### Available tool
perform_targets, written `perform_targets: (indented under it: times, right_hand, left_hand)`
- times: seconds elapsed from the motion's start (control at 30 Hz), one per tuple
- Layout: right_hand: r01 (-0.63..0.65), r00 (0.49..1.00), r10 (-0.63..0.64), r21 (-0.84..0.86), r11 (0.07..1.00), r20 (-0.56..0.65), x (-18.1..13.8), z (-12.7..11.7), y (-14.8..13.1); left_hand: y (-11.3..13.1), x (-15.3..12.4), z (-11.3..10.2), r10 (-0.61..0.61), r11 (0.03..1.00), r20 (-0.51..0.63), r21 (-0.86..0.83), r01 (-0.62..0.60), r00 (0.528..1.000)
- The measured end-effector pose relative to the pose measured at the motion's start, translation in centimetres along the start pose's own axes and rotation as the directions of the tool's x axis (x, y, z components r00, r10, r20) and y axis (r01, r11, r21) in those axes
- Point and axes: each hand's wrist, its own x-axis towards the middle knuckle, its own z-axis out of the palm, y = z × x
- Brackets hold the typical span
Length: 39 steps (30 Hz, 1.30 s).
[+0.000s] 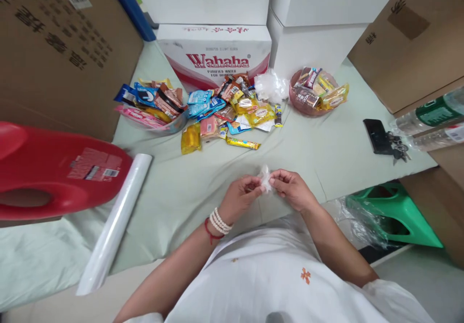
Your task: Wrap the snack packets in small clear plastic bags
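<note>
Low in the middle of the frame, the left hand (241,195) and the right hand (292,188) meet. Their fingers are curled in, and both sets of fingertips pinch a small scrunched bit of clear plastic (266,178). A white roll (118,221) lies at the lower left. Farther up, a pile of snack packs (232,115) sits on the green cloth (181,183), with a pink bowl (297,108) at the upper right.

Pinching a crumpled clear bag (266,178) between left hand (242,195) and right hand (292,190) above the bench (181,183), before heaped snack packets (232,112).
</note>
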Motion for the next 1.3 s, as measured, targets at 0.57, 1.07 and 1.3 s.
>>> perform_targets:
  times: [0.57, 1.07, 1.3]
  right_hand:
    - [0.180, 0.891, -0.256, -0.227, 0.957, -0.375, -0.7, -4.2, -3.3]
    - [-0.017, 0.999, 0.016, 0.005, 1.000, 0.051, 0.2, 0.2, -1.6]
    - [0.017, 0.977, 0.003, -0.088, 0.996, 0.215, 0.5, 3.5, -0.6]
  left_hand:
    - [0.3, -1.0, -2.7, -0.045, 0.988, 0.015, -0.145, 0.047, 0.999]
    - [0.0, -2.6, -4.1, 0.125, 0.992, -0.109, 0.044, -0.121, 0.986]
    - [0.4, -2.9, -2.1, 0.292, 0.908, 0.005, 0.312, -0.279, 0.956]
